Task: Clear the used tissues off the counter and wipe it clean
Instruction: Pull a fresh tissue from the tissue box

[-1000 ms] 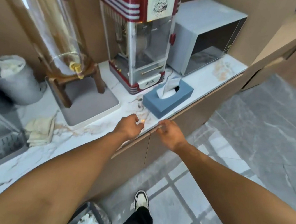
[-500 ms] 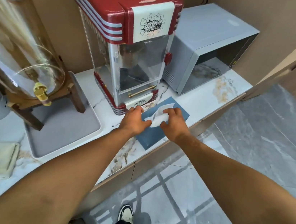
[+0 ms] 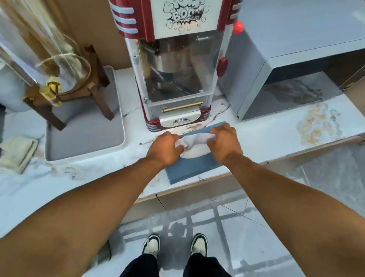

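A blue tissue box [image 3: 193, 166] lies on the white marble counter [image 3: 267, 135] near its front edge, in front of the popcorn machine. A white tissue [image 3: 194, 140] sticks out of its top slot. My left hand [image 3: 165, 149] pinches the tissue's left end and my right hand [image 3: 224, 141] grips its right end, both right above the box. A folded pale yellow cloth [image 3: 15, 154] rests on the counter at the left. Brownish stains [image 3: 313, 123] mark the counter at the right, in front of the microwave.
A red and white popcorn machine [image 3: 176, 51] stands behind the box, a grey microwave [image 3: 303, 61] to its right. A glass drink dispenser on a wooden stand [image 3: 67, 86] sits on a grey tray [image 3: 85, 130] at the left. My feet [image 3: 174, 244] are on grey floor below.
Both hands left the counter's front edge and reached the tissue box, then took hold of the tissue. The view moved closer to the popcorn machine.
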